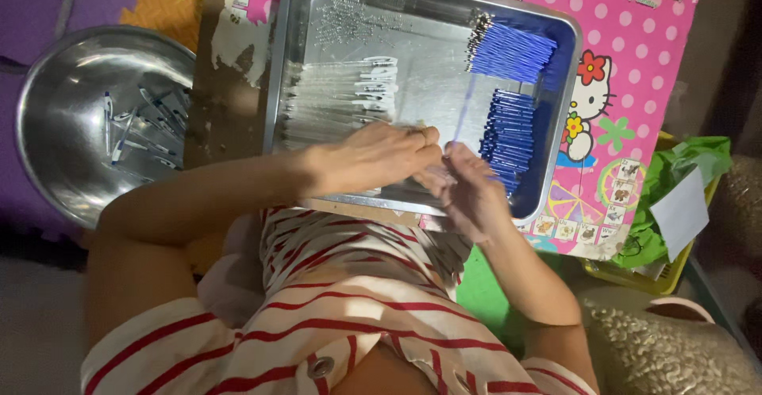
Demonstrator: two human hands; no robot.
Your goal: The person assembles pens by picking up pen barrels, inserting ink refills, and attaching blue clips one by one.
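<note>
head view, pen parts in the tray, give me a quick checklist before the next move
1. Left hand over the tray, near its front edge: ok.
2. Right hand pinches a thin blue refill, pointing up and away: ok.
3. Grip between the two hands, where the fingers meet: cannot tell, blurred.
4. Blue refills and blue parts stacked at the tray's right side: ok.
5. Clear barrels lined up at the tray's left: ok.
6. Bowl with finished pens beside the left arm: ok.

tray (278,85) top edge cut off, right hand (468,192) fingertips blurred
</note>
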